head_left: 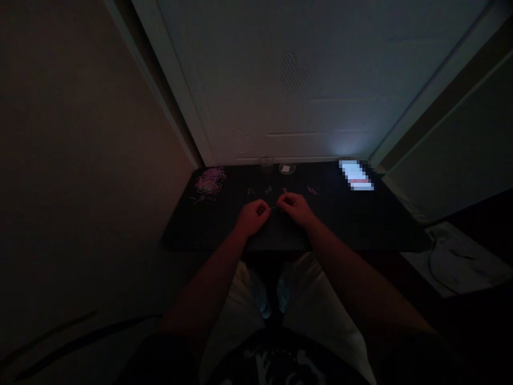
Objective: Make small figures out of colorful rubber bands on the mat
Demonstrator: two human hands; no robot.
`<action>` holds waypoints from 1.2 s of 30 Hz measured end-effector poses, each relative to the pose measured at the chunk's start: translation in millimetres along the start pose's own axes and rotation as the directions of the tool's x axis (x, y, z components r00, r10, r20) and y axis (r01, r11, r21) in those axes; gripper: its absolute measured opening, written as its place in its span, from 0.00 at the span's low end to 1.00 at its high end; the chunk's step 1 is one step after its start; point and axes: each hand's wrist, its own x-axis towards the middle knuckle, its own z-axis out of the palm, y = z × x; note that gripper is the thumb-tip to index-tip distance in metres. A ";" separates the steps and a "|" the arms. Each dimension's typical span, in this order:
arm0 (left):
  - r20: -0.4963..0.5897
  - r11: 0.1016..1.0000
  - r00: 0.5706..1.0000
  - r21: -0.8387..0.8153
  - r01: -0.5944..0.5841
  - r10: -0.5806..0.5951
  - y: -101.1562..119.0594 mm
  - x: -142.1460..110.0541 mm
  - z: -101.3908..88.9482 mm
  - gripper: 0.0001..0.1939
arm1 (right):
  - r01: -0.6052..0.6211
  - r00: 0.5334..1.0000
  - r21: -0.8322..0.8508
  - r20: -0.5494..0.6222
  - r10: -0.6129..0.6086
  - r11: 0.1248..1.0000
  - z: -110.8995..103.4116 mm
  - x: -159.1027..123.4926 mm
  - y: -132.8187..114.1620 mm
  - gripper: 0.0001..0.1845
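In the dim light, my left hand (255,215) and my right hand (295,207) are close together over the dark table (340,224). Their fingertips are pinched at either end of a short, thin pale strand (274,208), whose kind is too small to make out. Just beyond my hands lie little groups of thin pieces: one at the left (250,191), a pale one (268,190), a reddish one (284,190) partly behind my right hand, and a pinkish one (313,190) at the right.
A heap of thin pink, purple and pale pieces (210,182) covers the table's far left. At the back edge stand a clear round container (266,164) and a round lid-like disc with a white label (287,169). A lit, blurred screen (356,175) lies at the right, before a white door (256,96).
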 end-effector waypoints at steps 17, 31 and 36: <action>0.021 1.000 1.000 0.022 -0.014 0.013 -1.1 0.5 -0.1 0.08 | -0.003 0.996 0.141 -0.083 0.015 0.990 -0.2 4.0 8.7 0.10; 0.045 0.999 0.999 0.024 -0.030 0.029 -4.8 0.6 0.7 0.04 | 0.039 0.999 0.008 0.000 -0.039 0.999 1.5 0.9 4.0 0.11; -0.016 1.000 1.000 -0.014 -0.020 0.019 -5.6 0.5 1.9 0.06 | 0.030 0.999 0.015 0.013 -0.030 0.999 0.7 1.3 5.9 0.10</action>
